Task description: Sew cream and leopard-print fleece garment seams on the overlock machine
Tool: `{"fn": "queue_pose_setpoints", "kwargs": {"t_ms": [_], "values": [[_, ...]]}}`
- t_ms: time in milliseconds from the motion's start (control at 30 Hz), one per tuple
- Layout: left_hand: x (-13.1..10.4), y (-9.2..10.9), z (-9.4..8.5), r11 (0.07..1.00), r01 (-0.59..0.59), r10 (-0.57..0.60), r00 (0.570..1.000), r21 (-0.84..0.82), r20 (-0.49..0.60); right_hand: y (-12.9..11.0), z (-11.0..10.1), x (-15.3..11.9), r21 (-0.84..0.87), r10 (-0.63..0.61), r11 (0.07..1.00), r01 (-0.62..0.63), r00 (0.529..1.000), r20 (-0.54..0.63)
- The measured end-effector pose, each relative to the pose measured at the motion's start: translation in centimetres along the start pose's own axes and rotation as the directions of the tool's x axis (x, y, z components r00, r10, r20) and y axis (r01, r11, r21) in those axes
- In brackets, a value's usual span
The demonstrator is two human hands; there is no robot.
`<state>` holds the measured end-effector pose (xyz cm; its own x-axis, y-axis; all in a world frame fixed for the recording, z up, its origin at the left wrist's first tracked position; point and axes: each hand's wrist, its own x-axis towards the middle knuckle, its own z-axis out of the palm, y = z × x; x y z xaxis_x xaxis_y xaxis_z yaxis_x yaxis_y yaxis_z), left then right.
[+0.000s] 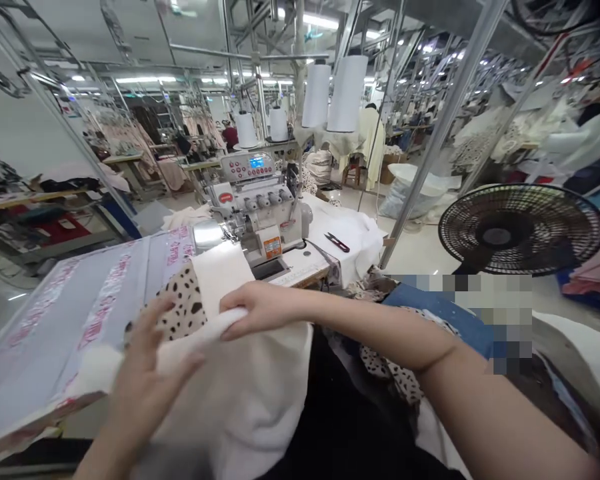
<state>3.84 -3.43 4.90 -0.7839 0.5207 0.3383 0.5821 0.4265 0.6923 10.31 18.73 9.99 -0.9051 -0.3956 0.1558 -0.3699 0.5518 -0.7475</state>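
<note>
at the near edge of the bench (55, 313), the left hand (147, 373) lay flat and open on the cream fabric (240, 393), fingers spread. the right hand (257, 308) curled over the cloth's folded top edge, pinching it. a spotted piece (183, 308) lay just beneath, touching. beyond stood the sewing machine (255, 210), with snips (337, 242) to its right.

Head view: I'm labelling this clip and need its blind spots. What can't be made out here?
- Left hand: motion-blurred, so its grip on the cream fabric is unclear.
- Right hand: fingertips curl over the fabric fold, hidden.
- Sewing machine: needle area too small; panel text unreadable.
- Spotted fabric: mostly covered by cream fabric.
</note>
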Motion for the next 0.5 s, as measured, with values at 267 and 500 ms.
{"fn": "queue_pose_setpoints", "kwargs": {"t_ms": [267, 500], "values": [[2.7, 0.1, -4.3, 0.958, 0.274, -0.218, 0.885, -0.081, 0.412, 1.8, -2.2, -0.6, 0.080, 0.125, 0.989, -0.127, 0.992, 0.033], [10.9, 0.3, -6.1, 0.884, -0.045, -0.006, 0.994, 0.466, 0.106, 5.0, -3.9, 3.2, 0.447, 0.059, 0.881, 0.153, 0.903, -0.426]]}}
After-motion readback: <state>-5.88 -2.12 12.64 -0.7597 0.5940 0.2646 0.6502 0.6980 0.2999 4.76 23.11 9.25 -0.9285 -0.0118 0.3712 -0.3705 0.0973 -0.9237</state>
